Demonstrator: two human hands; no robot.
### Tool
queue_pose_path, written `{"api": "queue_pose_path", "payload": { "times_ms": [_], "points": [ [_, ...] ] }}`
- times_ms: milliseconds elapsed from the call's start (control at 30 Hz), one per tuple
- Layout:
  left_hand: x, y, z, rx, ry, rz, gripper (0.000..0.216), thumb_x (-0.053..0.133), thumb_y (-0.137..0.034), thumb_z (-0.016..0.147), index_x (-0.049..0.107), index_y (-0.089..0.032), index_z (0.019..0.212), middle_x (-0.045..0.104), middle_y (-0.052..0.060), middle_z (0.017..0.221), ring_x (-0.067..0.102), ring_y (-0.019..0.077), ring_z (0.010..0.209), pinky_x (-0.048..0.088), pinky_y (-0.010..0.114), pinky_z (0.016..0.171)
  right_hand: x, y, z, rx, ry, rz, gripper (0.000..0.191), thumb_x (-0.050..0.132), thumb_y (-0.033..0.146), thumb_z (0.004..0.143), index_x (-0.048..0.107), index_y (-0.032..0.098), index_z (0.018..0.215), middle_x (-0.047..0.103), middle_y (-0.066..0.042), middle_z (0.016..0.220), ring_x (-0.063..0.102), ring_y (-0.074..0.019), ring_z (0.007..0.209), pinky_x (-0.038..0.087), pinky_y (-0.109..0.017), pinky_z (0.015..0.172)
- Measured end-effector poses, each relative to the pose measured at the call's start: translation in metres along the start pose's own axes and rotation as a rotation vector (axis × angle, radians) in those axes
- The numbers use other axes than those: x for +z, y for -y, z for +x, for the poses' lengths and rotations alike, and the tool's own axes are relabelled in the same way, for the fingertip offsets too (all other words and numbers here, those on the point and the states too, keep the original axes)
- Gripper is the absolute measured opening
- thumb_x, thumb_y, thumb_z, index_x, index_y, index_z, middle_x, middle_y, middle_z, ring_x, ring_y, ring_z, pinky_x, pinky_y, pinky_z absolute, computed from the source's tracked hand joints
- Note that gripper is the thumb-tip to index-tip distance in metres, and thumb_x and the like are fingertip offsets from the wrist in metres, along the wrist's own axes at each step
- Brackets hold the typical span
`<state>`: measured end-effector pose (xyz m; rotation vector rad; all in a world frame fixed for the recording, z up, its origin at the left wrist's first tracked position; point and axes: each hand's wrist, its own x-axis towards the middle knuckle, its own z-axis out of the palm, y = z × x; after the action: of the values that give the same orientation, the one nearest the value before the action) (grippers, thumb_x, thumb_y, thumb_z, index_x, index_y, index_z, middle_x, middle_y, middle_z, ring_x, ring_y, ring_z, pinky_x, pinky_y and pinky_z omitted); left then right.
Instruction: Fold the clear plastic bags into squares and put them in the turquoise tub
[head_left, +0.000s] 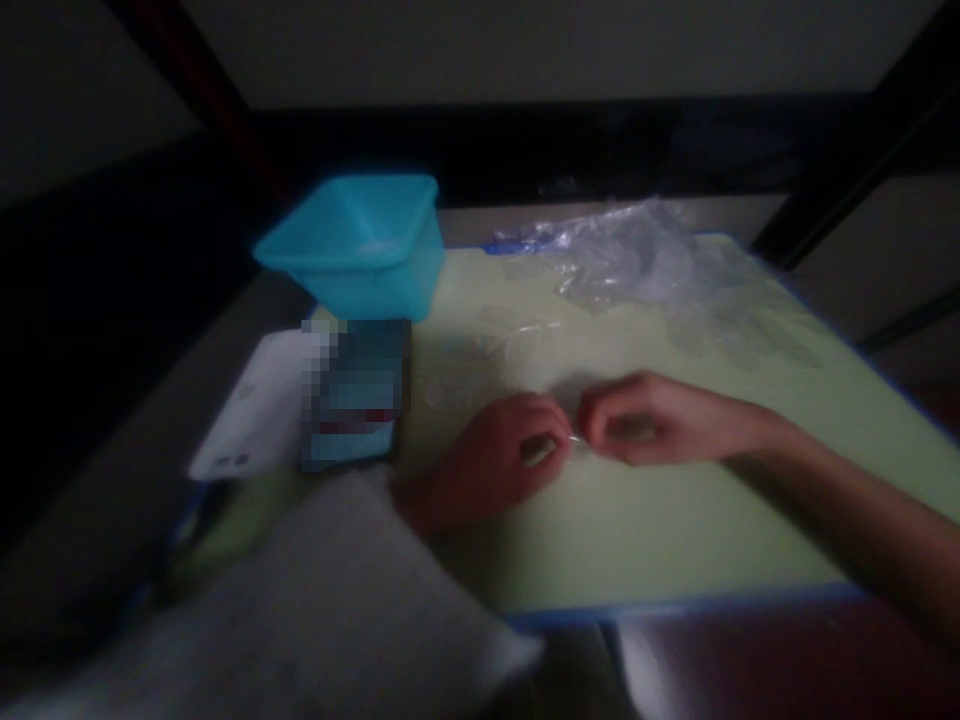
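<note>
Over the middle of the pale yellow-green table, my left hand [517, 450] and my right hand [637, 418] are close together, each with thumb and fingertips pinched. A small shiny bit of clear plastic [576, 440] shows in the narrow gap between the fingertips. Its full shape is hidden by the fingers and blurred. Just beyond the hands, a few thin clear plastic pieces [517, 335] lie flat on the table.
A turquoise plastic basin [420, 265] stands at the back left. In front of it lie a pixelated dark-edged object [356, 400] and a flat white item [259, 405]. Crumpled clear plastic bags [645, 255] are heaped at the back right. The table [712, 540] has a blue edge.
</note>
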<state>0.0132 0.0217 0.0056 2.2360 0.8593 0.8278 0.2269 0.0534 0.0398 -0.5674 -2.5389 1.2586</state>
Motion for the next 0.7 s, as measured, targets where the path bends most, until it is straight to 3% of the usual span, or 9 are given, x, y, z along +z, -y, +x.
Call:
{"api": "queue_pose_path", "payload": {
  "times_ms": [33, 167, 467, 567, 633, 700],
  "points": [
    [0.001, 0.0, 0.001, -0.016, -0.019, -0.009, 0.01, 0.053, -0.014, 0.081, 0.06, -0.017, 0.073, 0.067, 0.003, 0.081, 0.062, 0.0133, 0.077, 0.048, 0.026, 0.074, -0.001, 0.0, -0.001, 0.017, -0.019, -0.005, 0.002, 0.058, 0.014, 0.08, 0.059, 0.015, 0.08, 0.061, 0.0, 0.078, 0.055, -0.0108, 0.072, 0.045, -0.024, 0.065],
    [0.0, 0.0, 0.005, -0.156, -0.136, 0.003, 0.013, 0.053, -0.016, 0.081, 0.059, -0.016, 0.07, 0.065, 0.001, 0.072, 0.059, 0.0123, 0.07, 0.045, 0.024, 0.065, -0.004, -0.002, -0.003, 0.073, -0.079, -0.041, 0.02, 0.069, 0.024, 0.075, 0.059, 0.015, 0.09, 0.062, -0.001, 0.086, 0.056, -0.0121, 0.075, 0.046, -0.025, 0.067],
    [-0.002, 0.009, 0.012, -0.306, -0.274, 0.079, 0.015, 0.05, -0.015, 0.082, 0.059, -0.015, 0.07, 0.061, -0.002, 0.065, 0.056, 0.0106, 0.062, 0.041, 0.019, 0.055, -0.018, -0.014, -0.011, 0.198, -0.147, 0.022, 0.029, 0.057, 0.017, 0.081, 0.049, 0.016, 0.109, 0.059, 0.001, 0.078, 0.057, -0.0116, 0.068, 0.048, -0.024, 0.061],
    [-0.001, 0.015, 0.011, -0.308, -0.287, 0.16, 0.012, 0.049, -0.015, 0.082, 0.059, -0.015, 0.075, 0.063, 0.001, 0.071, 0.059, 0.0127, 0.067, 0.047, 0.023, 0.062, -0.023, -0.017, -0.014, 0.217, -0.158, 0.026, 0.03, 0.057, 0.019, 0.081, 0.048, 0.016, 0.109, 0.058, 0.001, 0.076, 0.057, -0.0109, 0.067, 0.047, -0.023, 0.059],
    [-0.001, 0.017, 0.01, -0.244, -0.333, 0.26, 0.014, 0.051, -0.013, 0.079, 0.06, -0.016, 0.089, 0.066, 0.004, 0.089, 0.061, 0.0168, 0.085, 0.05, 0.03, 0.077, -0.025, -0.018, -0.016, 0.238, -0.165, 0.033, 0.029, 0.058, 0.022, 0.081, 0.048, 0.016, 0.108, 0.059, 0.001, 0.076, 0.058, -0.0108, 0.067, 0.047, -0.023, 0.058],
    [-0.001, 0.016, 0.007, -0.129, -0.364, 0.35, 0.031, 0.052, -0.01, 0.077, 0.056, -0.017, 0.107, 0.061, 0.008, 0.112, 0.056, 0.0204, 0.107, 0.046, 0.037, 0.094, -0.027, -0.019, -0.016, 0.249, -0.176, 0.05, 0.03, 0.059, 0.024, 0.081, 0.049, 0.016, 0.108, 0.059, 0.001, 0.076, 0.059, -0.0111, 0.068, 0.048, -0.023, 0.059]
  ]
}}
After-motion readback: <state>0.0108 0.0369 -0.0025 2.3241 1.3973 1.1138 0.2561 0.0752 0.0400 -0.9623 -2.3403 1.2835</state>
